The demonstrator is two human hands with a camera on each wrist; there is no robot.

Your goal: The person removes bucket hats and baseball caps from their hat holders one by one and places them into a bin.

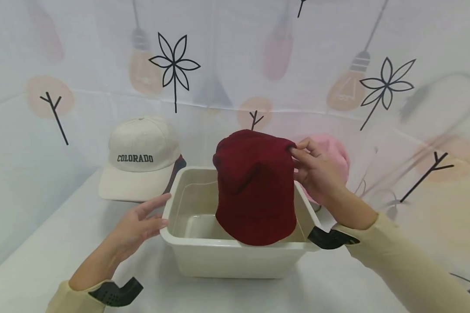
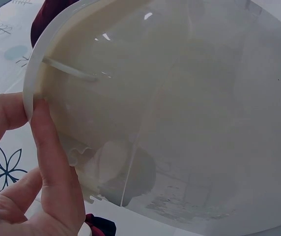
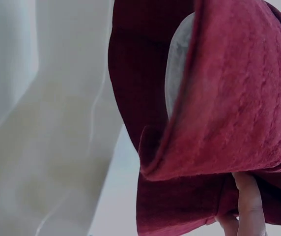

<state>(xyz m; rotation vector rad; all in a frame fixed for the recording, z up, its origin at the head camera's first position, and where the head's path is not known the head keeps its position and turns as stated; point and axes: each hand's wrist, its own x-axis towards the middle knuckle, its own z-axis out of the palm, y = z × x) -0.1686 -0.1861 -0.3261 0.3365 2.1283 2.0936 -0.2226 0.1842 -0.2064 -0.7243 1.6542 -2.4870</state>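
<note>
My right hand (image 1: 317, 174) pinches the upper right edge of a dark red fabric hat (image 1: 258, 191), held upright over a cream plastic basin (image 1: 239, 261). In the right wrist view the hat's wide stitched brim (image 3: 229, 98) and a patch of pale lining show, with fingers (image 3: 251, 209) beneath the cloth. My left hand (image 1: 139, 226) holds the basin's left side. The left wrist view shows its thumb and finger on either side of the basin's rim (image 2: 28, 83). The hat hides part of the basin's inside.
A cream cap (image 1: 141, 143) lettered COLORADO sits behind the basin on the left, beside a dark navy-and-red item (image 1: 176, 169). A pink hat (image 1: 330, 150) stands behind my right hand, partly hidden. A printed cloth (image 1: 227, 52) hangs behind the white table (image 1: 141, 278).
</note>
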